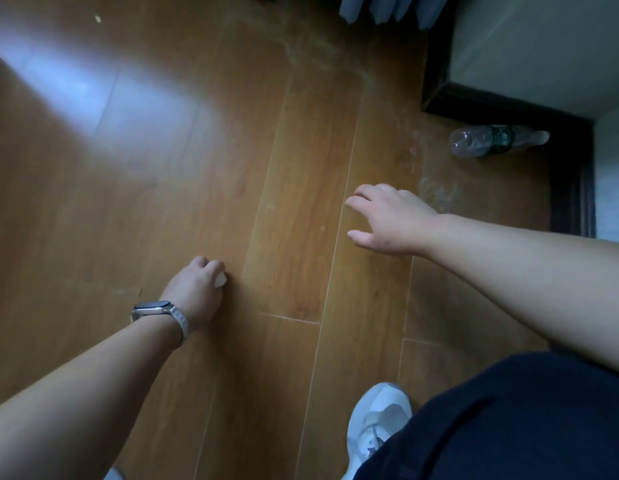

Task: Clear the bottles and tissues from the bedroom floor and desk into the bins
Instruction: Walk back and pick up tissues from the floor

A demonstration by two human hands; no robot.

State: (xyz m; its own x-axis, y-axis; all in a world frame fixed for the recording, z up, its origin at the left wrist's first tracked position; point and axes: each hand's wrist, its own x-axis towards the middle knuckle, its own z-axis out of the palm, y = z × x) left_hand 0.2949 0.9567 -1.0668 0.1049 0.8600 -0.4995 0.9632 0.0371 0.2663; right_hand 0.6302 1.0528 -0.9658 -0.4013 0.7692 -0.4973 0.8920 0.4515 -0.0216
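My left hand (197,289), with a watch on the wrist, is closed around a small white tissue (220,279) that peeks out between the fingers, low over the wooden floor. My right hand (387,216) hovers above the floor with fingers spread and nothing in it. A clear plastic bottle with a dark green label (498,140) lies on its side on the floor at the right, near the dark skirting, some way beyond my right hand.
Dark skirting board (571,174) and a pale wall corner (529,46) bound the floor at the right. Pale curtain ends (387,8) hang at the top. My white shoe (377,424) and dark trouser leg fill the lower right. A small scrap (98,18) lies far left.
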